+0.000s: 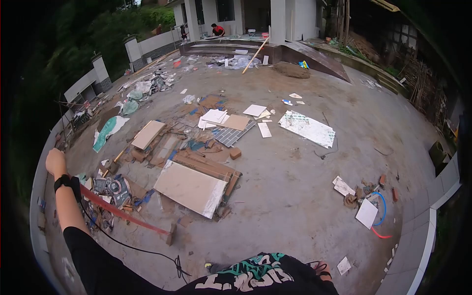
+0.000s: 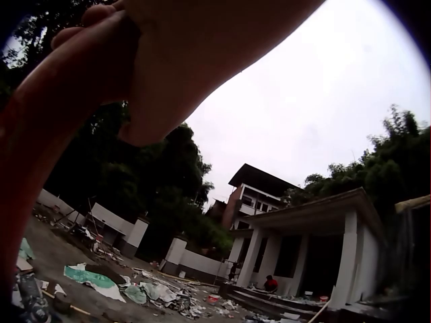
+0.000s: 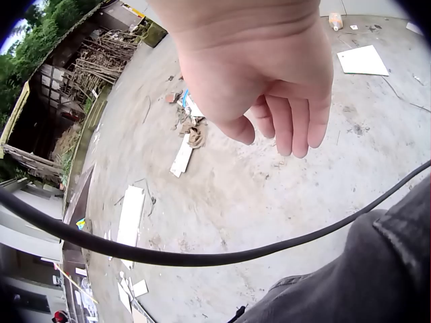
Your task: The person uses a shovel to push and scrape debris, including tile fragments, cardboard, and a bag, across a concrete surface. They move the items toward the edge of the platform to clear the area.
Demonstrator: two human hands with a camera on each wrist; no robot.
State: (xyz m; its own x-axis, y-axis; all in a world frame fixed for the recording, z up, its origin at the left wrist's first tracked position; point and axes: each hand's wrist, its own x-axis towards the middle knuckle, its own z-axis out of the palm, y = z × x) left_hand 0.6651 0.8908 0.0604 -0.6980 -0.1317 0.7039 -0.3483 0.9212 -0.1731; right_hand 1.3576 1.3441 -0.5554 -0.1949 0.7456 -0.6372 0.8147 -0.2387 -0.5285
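My left hand [image 1: 56, 163] is raised at the far left and grips a long reddish pole [image 1: 123, 212]. The pole slants down to the right in the head view, with a brown block-like end [image 1: 171, 234] low near the ground. In the left wrist view, the pole fills the left side and curled fingers show at its top. My right hand [image 3: 262, 87] hangs low beside my dark trousers [image 3: 350, 276], fingers loosely bent and holding nothing. Below it lies the grey concrete ground [image 3: 269, 195].
A stack of large tiles [image 1: 191, 187] lies ahead. Bags and scraps [image 1: 118, 189] litter the left, near the pole. A white board [image 1: 307, 129] and a square tile [image 1: 367, 214] lie to the right. Black cables [image 1: 147, 251] trail by my body. A person [image 1: 218, 30] crouches at the house.
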